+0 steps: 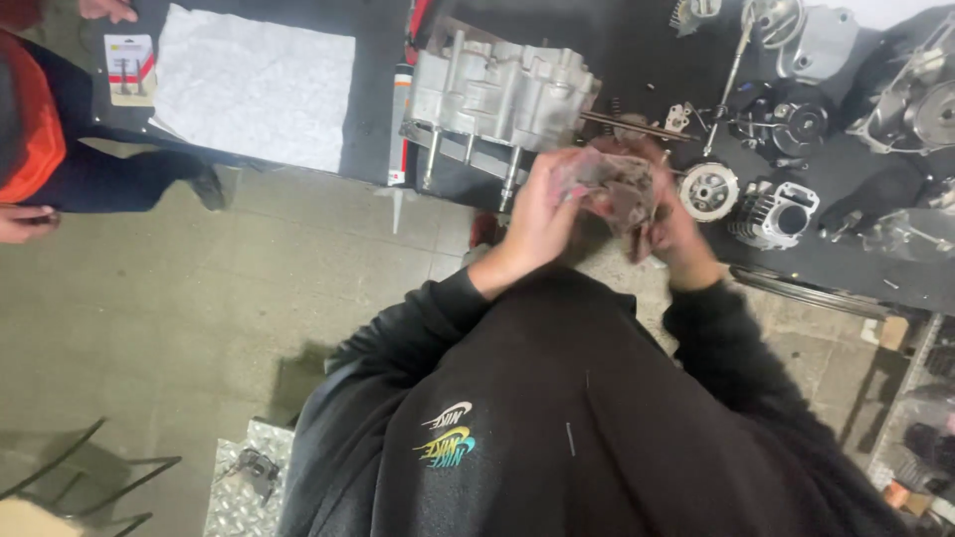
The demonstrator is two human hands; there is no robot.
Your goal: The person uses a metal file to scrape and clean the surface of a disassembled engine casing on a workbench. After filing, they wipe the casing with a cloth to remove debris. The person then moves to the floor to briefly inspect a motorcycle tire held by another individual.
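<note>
Left hand (542,214) and right hand (676,224) both clenched on crumpled grimy rag (615,187), ribbed cast-metal engine case (497,94) just beyond

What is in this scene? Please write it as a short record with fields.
Setting: workshop, dark workbench, concrete floor
Left hand: grips a dirty rag
Right hand: grips the same rag
On bench: grey engine crankcase, finned cylinder, round metal part, white sheet
Other person: orange-and-dark clothing, at the left edge
</note>
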